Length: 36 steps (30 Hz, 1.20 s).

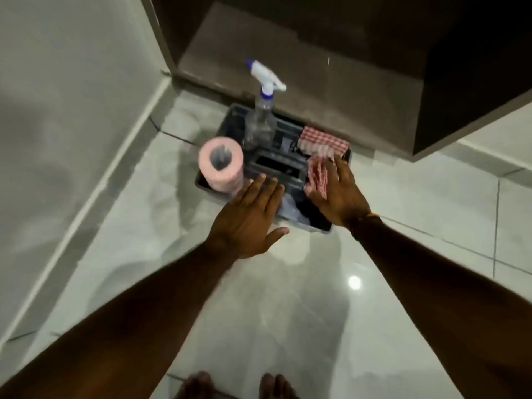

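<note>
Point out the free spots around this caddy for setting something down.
Bare tiles lie left of the caddy toward the wall, right of it, and on its near side. Inside is crowded: pink roll, spray bottle, checked cloths, with left hand and right hand over it.
</note>
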### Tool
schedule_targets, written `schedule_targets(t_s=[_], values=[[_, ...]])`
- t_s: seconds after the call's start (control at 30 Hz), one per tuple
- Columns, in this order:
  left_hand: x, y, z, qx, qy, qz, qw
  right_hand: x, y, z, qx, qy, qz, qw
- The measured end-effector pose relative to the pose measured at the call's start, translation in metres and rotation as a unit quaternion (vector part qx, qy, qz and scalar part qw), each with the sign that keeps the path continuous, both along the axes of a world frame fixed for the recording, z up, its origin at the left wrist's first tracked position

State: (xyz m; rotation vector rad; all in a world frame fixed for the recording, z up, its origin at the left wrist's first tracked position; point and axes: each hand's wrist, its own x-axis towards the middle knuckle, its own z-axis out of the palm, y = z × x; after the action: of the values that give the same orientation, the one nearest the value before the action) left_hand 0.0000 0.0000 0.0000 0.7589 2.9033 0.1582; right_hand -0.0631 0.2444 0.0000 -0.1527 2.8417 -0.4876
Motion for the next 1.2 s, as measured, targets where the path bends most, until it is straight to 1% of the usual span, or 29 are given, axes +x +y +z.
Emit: schedule_targets(t_s=[0.07,0.17,0.23,0.37,0.43,0.53,0.6,0.7,0.8,0.87,0.93,1.0,1.2], values=[[-0.003,0.008,-0.042,-0.011,-0.026,-0.004,1.000,-0.010,0.001,-0.037,-0.004,-0.005,-0.006,1.000],[-0.005,0.015,-0.091,-0.035,-0.073,0.008,0.997,-0.020,0.004,-0.090,0.040,-0.007,0.002,0.999],[-0.004,0.017,-0.113,-0.033,-0.095,0.020,0.995,-0.017,0.006,-0.115,0.057,-0.025,-0.012,0.998],[-0.004,0.017,-0.133,-0.024,-0.078,0.029,0.996,-0.013,0.001,-0.128,0.081,0.024,-0.021,0.996],[-0.003,0.019,-0.133,-0.017,-0.075,0.038,0.996,-0.012,0.001,-0.129,0.063,0.020,-0.025,0.998],[-0.001,0.019,-0.125,-0.005,-0.092,0.042,0.995,-0.011,0.003,-0.116,-0.012,0.009,-0.062,0.998],[0.006,0.012,-0.114,0.001,-0.082,0.051,0.995,-0.007,-0.001,-0.095,-0.076,0.004,-0.096,0.992],[0.024,-0.002,-0.086,0.010,-0.078,0.070,0.994,0.008,-0.011,-0.059,-0.145,-0.004,-0.143,0.979],[0.047,-0.025,-0.043,0.005,-0.085,0.095,0.992,0.026,-0.029,-0.015,-0.225,-0.018,-0.164,0.960],[0.064,-0.045,-0.016,-0.002,-0.088,0.120,0.989,0.042,-0.045,0.014,-0.263,-0.015,-0.155,0.952],[0.083,-0.067,0.011,0.001,-0.083,0.150,0.985,0.061,-0.065,0.043,-0.272,0.005,-0.117,0.955],[0.106,-0.088,0.036,0.008,-0.079,0.185,0.980,0.078,-0.088,0.066,-0.283,0.001,-0.086,0.955],[0.176,-0.144,0.074,0.009,-0.084,0.276,0.957,0.126,-0.170,0.101,-0.291,-0.018,-0.004,0.957]])
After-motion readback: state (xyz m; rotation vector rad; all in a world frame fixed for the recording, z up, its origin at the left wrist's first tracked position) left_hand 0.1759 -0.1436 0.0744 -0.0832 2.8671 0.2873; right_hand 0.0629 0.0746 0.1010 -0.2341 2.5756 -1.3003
